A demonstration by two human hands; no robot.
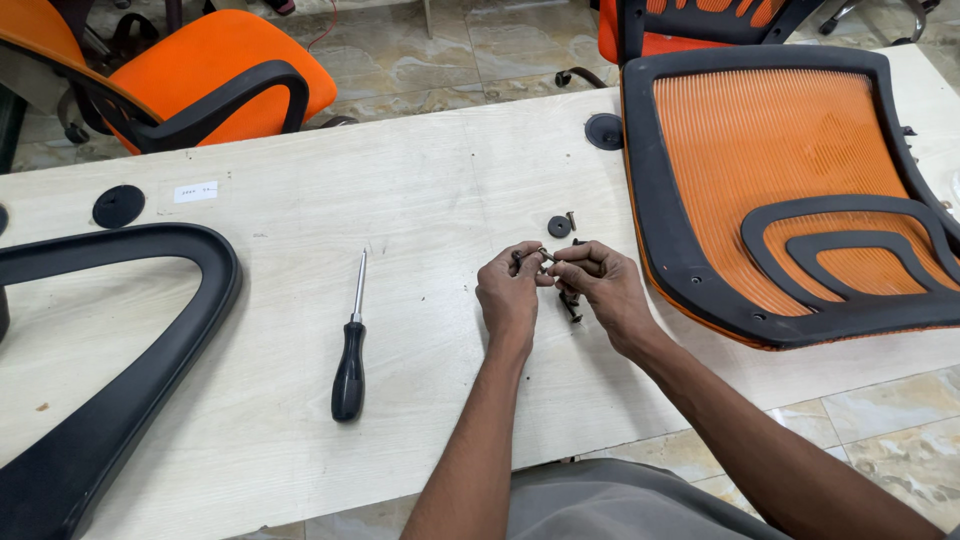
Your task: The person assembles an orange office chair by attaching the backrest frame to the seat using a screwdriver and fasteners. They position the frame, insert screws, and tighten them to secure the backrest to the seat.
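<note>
Centre frame, over pale wooden desk (420, 200): my left hand (508, 292) and right hand (603, 285) both pinch small dark metal bolt (545, 256), steadying it from two ends; black-handled screwdriver (350, 360) lies left, untouched.

Left hand (510, 290) and right hand (600, 285) meet over the pale wood surface (300, 230), fingertips pinching a bolt (545, 256) between them. More bolts (570, 305) lie under the right hand. Washer (559, 226) and small screw (572, 219) just beyond. Screwdriver (351, 345) lies well left, black handle nearest. Orange mesh backrest (790, 190) flat at right; black armrest (120, 350) at left
</note>
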